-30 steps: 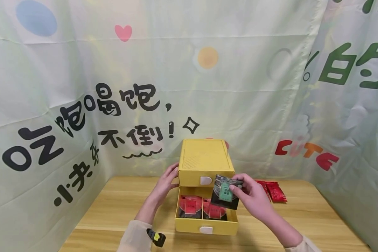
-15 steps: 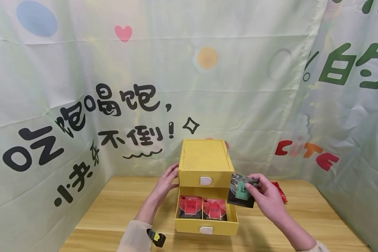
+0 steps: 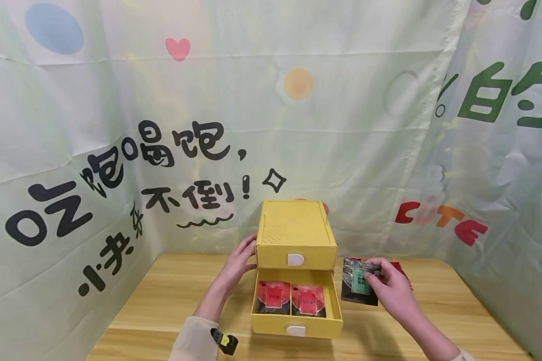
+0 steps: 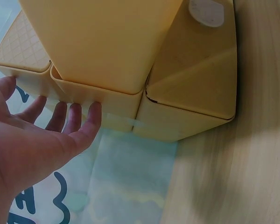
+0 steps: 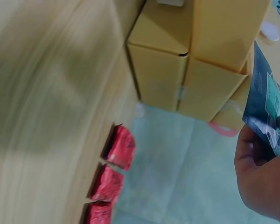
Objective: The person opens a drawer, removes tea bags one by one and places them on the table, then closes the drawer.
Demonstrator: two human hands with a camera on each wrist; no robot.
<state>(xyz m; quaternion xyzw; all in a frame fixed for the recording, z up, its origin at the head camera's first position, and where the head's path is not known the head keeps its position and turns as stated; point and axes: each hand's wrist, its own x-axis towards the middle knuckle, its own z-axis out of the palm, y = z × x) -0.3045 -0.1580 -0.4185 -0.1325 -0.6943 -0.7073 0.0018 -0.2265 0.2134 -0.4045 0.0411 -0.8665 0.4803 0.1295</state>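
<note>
A yellow drawer box stands on the table, one drawer pulled out below the top one. Two sachets, red and black, lie side by side in it: one at left, one at right. My left hand touches the box's left side; in the left wrist view its fingertips meet the side wall, fingers loosely bent. Right of the drawer, my right hand pinches a dark sachet with a green label between thumb and fingers. The right wrist view shows this sachet edge-on above the table.
Several red packets lie in a row on the wooden table, right of the box; in the head view the right hand partly covers them. Printed curtains hang close behind the table. A closed drawer sits beneath the pulled-out one.
My right hand has carried the dark sachet from over the open drawer to the right and slightly down, baring the right red sachet. The left hand stays on the box.
</note>
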